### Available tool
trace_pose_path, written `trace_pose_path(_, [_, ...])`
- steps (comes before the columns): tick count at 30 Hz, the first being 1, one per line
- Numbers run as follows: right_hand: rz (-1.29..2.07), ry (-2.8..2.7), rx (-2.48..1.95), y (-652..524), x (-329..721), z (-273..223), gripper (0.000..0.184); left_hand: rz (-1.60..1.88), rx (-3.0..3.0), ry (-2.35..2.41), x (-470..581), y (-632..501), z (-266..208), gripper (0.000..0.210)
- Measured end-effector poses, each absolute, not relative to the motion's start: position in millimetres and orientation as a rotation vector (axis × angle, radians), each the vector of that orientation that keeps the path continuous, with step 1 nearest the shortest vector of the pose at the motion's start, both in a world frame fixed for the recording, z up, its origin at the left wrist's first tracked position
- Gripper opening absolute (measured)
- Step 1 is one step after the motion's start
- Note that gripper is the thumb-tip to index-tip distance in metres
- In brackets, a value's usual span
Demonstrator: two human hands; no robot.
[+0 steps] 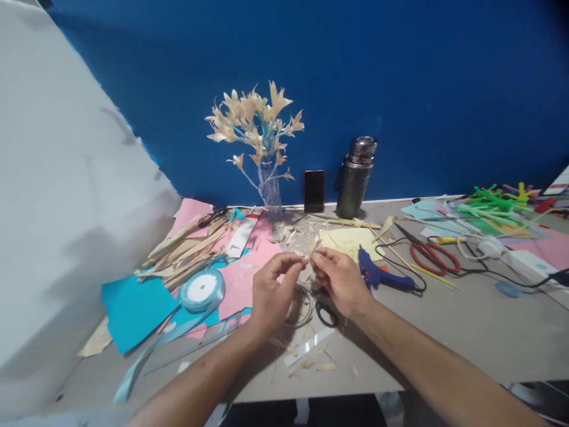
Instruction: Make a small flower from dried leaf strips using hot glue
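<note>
Above the middle of the table, my right hand point(341, 280) pinches a small pale husk flower point(315, 244) between thumb and fingertips. Close beside it, my left hand point(276, 289) has its thumb and fingertips pressed together near the flower's base; what lies between them is too small to make out. Below the hands are black-handled scissors point(328, 315), partly hidden by my right hand, and a coil of thin wire point(302, 305). A clear ruler-like strip point(310, 346) lies nearer me among husk scraps point(306, 366).
Behind stand a vase point(270, 190) of husk flowers point(255, 115), a phone point(314, 191) and a thermos point(356, 178). Left are dried husks point(191, 246), blue paper point(137, 311) and a ribbon spool point(202, 290). Right are a blue glue gun point(384, 276), red-handled scissors point(433, 258) and cables.
</note>
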State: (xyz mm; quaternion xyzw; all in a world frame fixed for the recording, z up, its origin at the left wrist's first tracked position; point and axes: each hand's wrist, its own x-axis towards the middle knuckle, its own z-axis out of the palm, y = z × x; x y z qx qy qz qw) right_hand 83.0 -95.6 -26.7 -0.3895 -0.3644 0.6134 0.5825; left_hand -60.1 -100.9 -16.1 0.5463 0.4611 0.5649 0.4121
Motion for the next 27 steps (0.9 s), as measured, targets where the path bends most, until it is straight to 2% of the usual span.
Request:
trace_pose_path(10, [1.073, -1.154, -1.095, -99, 79, -28, 0.016, 1.155, 1.271, 1.216, -60, -96, -14, 0.012])
trace_pose_path(16, [0.986, -1.263, -1.111, -102, 80, -25, 0.019, 1.103, 1.262, 1.129, -64, -96, -9, 0.018])
trace_pose_path(23, [0.698, -1.446, -1.094, -104, 79, -28, 0.015, 1.204, 1.217, 1.167, -59, -95, -17, 0.016])
trace_pose_path(27, [0.668, -1.505, -1.038, -106, 76, -31, 0.017, 1.260, 1.246, 1.244, -59, -94, -23, 0.015])
